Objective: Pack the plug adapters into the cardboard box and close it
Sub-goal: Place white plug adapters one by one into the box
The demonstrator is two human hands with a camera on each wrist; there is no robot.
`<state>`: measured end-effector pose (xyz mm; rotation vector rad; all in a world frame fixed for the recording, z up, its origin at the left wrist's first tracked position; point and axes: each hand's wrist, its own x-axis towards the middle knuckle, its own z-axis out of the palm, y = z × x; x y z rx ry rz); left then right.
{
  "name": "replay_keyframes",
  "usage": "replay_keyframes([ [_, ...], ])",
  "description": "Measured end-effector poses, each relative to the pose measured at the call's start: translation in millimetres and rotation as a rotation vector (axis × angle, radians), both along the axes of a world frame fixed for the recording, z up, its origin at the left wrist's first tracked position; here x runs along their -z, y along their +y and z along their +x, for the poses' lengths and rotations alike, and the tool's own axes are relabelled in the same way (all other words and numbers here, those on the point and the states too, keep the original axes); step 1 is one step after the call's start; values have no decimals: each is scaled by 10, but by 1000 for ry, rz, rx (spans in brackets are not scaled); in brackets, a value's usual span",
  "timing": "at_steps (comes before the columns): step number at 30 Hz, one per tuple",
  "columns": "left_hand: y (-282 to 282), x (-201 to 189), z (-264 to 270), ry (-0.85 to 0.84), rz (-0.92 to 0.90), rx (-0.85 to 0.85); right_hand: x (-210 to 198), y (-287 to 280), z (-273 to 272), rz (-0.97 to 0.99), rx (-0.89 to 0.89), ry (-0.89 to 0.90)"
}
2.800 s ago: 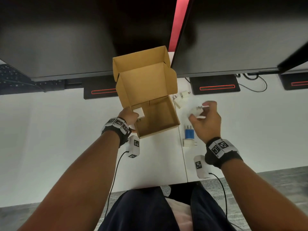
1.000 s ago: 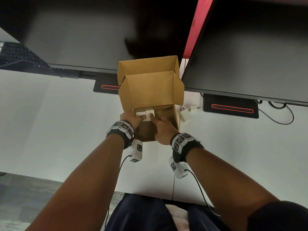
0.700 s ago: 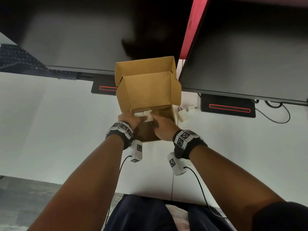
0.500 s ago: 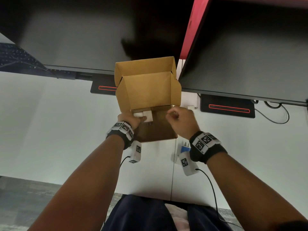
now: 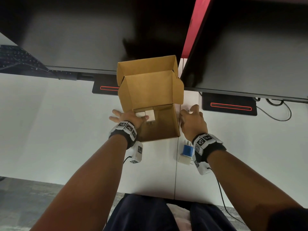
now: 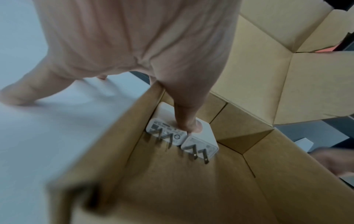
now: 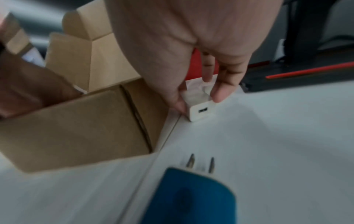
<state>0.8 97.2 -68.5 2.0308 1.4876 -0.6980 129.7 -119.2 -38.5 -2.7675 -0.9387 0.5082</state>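
The open cardboard box (image 5: 166, 130) stands on the white table with its lid (image 5: 150, 87) upright. Two white plug adapters (image 5: 149, 115) lie side by side in its far left corner, prongs toward me. My left hand (image 5: 131, 116) straddles the box's left wall (image 6: 118, 136): the thumb presses on both adapters (image 6: 199, 144), the fingers are spread on the table outside. My right hand (image 5: 190, 112) is just right of the box, thumb and fingers pinching a white adapter (image 7: 201, 109) that lies on the table. A blue adapter (image 5: 188, 149) lies by my right wrist.
Another white adapter (image 5: 183, 160) lies against the blue one (image 7: 191, 197). Two dark monitors (image 5: 250, 55) overhang the back of the table, with black bases lit red (image 5: 230, 106). A keyboard (image 5: 16, 59) is far left, a cable (image 5: 280, 112) far right.
My right hand has come out of the box and moved right, down to the white adapter on the table. My left thumb has stayed on the two adapters in the box.
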Motion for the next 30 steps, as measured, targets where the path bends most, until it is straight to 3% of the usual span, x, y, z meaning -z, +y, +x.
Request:
replay_keyframes([
  [6, -20, -75, 12, 77, 15, 64, -339, -149, -139, 445, 351, 126],
  [9, -16, -71, 6, 71, 12, 69, -513, -112, -359, 581, 289, 222],
  [12, -1, -28, 16, 71, 0, 68, -518, 99, -448, 469, 63, 179],
  [15, -3, -40, 19, 53, 1, 51, -475, 384, -472, 166, -126, 24],
  [20, -34, -112, 9, 40, -8, 49, -334, 679, -511, -166, -213, -11],
  [23, -55, -148, 2, 22, -14, 47, -216, 710, -511, -184, -186, 31],
  [30, -27, -106, -2, 13, -11, 81, -32, 614, -487, 5, -177, 159],
])
